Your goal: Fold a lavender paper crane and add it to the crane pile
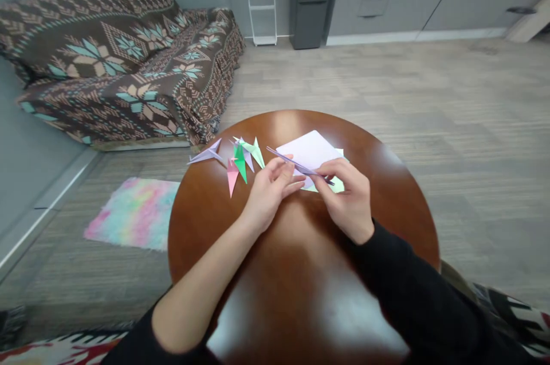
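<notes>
Between my two hands is a narrow folded strip of purple paper (pixel 304 169), seen nearly edge-on and slanting down to the right. My left hand (pixel 272 187) pinches it near its left part, thumb and index finger on it. My right hand (pixel 347 193) grips its right end between thumb and fingers. Beneath and behind the hands lies a stack of square paper sheets (pixel 311 148), pale lilac on top with light green edges showing below. To the left lie several folded paper cranes: a lilac one (pixel 208 154), a green one (pixel 240 163), a pink one (pixel 232 175) and a pale green one (pixel 256 153).
Everything rests on a round brown wooden table (pixel 296 262) with a glossy top. Beyond it stand a sofa (pixel 129 78) under a patterned cover and grey kitchen cabinets (pixel 399 1). A fluffy pastel rug (pixel 135 213) lies on the floor at the left.
</notes>
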{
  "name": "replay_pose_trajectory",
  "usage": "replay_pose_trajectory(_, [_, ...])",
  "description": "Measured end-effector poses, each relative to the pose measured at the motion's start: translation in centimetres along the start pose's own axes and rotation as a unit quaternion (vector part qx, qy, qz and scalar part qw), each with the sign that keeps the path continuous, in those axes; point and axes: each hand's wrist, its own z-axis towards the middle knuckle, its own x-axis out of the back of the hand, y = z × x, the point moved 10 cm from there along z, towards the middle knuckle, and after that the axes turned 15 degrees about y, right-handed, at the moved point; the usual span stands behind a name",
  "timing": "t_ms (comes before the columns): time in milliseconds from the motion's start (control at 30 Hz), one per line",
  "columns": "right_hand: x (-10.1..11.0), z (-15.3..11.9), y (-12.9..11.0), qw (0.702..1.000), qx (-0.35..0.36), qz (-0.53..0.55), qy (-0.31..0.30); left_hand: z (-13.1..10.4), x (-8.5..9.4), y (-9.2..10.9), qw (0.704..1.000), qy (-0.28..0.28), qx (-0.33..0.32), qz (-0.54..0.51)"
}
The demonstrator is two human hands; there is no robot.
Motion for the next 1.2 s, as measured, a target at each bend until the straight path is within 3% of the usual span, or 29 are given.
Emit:
replay_pose_trajectory(100, [0.4,-0.1,-1.5,0.992,0.112,-0.056,0.017,-0.6,-0.9,-0.8,0.997,-0.029,0.062,-0.034])
replay_pose_trajectory(200, [-0.3,-0.3,-1.9,0.99,0.131,-0.055,-0.018,-0.5,-0.6,-0.3,0.997,-0.016,0.056,-0.05])
replay_pose_trajectory(267, [-0.7,-0.3,-1.7,0.994,0.095,-0.027,-0.045,-0.2,-0.2,0.0,0.998,-0.003,0.039,-0.056])
replay_pose_trajectory(367, [-0.6,0.0,-0.1,0.999,-0.029,0.024,-0.029,0.0,0.0,-0.1,0.999,-0.008,0.024,-0.034])
replay_pose_trajectory(467, [-0.9,-0.5,2.3,0.985,-0.161,0.054,-0.026,0.0,-0.1,-0.6,0.999,-0.029,0.018,0.007])
replay_pose_trajectory(533, [-1.5,-0.9,3.1,0.977,-0.198,0.058,-0.046,0.1,0.0,-0.6,0.999,-0.032,0.009,0.037])
replay_pose_trajectory(733, [-2.2,-1.3,3.9,0.973,-0.213,0.053,-0.075,0.7,1.0,0.1,0.996,0.002,-0.038,0.086])
replay_pose_trajectory(867, [-3.0,-1.7,3.7,0.972,-0.195,0.064,-0.112,0.5,0.5,-0.4,0.994,-0.021,-0.034,0.103])
replay_pose_trajectory(933, [-3.2,-1.9,3.5,0.972,-0.188,0.071,-0.121,0.4,0.4,-0.7,0.994,-0.026,-0.027,0.098])
replay_pose_trajectory(1100, [-3.2,-2.1,3.0,0.977,-0.165,0.056,-0.124,1.1,1.7,0.5,0.995,0.036,-0.068,0.056])
replay_pose_trajectory(1200, [-3.4,-2.4,3.1,0.975,-0.172,0.065,-0.127,1.2,1.7,1.0,0.994,0.029,-0.09,0.048])
